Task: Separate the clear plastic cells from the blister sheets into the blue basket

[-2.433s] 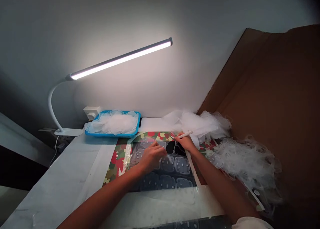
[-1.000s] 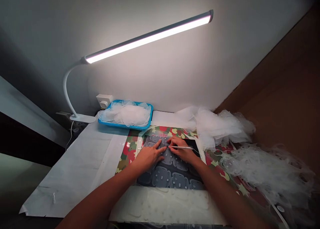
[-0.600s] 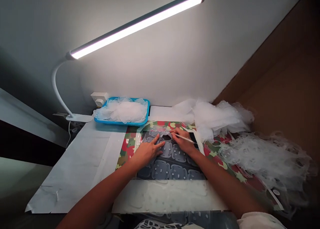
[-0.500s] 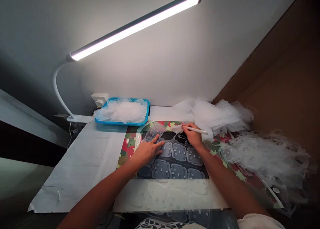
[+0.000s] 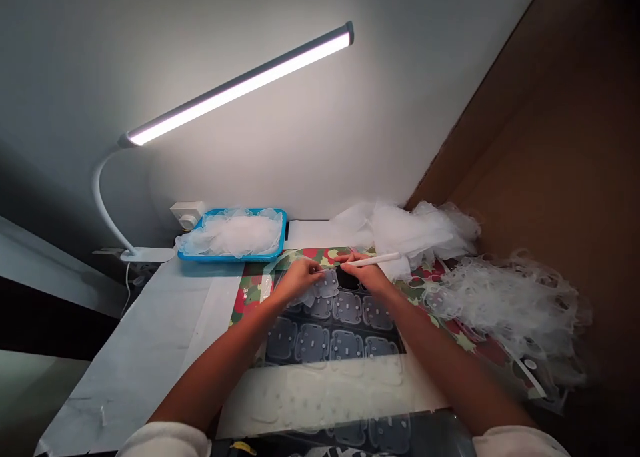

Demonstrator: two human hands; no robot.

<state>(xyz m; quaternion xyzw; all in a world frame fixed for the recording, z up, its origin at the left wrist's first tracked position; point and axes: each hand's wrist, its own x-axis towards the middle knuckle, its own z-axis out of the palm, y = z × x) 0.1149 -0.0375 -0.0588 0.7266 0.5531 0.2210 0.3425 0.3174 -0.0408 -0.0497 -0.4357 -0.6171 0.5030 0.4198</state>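
My left hand has its fingers pressed together at the top edge of a clear sheet with rounded square shapes; it pinches a translucent piece there. Close by on the right, my right hand grips a white pen-like tool, whose tip end is hidden near the fingers. Under the hands the sheet lies over a dark surface, with a dark gap between the hands. A pale strip crosses the sheet's near part.
A blue tray holds thin white pieces at the back left. White sheets lie at the back right, with tangled clear scraps in front. A lit lamp hangs above; a brown panel stands right.
My left hand has gone from lying spread on the sheet to pinching near its top. My right hand, with the tool, has come closer to it. The camera view has shifted.
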